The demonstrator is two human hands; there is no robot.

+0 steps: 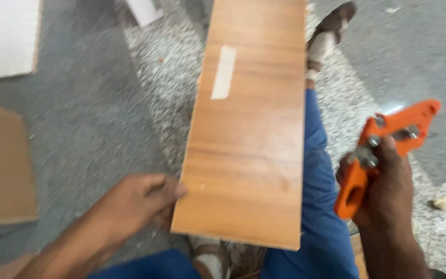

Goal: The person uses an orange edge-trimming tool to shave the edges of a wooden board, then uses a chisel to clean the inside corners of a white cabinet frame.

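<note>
The floor point(104, 119) is speckled grey stone. A white panel point(3, 36) lies at the upper left, a brown board point(1, 170) below it.

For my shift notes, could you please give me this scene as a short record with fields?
left hand: grips the left edge of the wooden board, near its close end
right hand: holds an orange plastic jig with metal bolts
board: long, wood grain, pale strip of tape on top, resting over a blue trouser leg
floor: grey speckled stone
</note>
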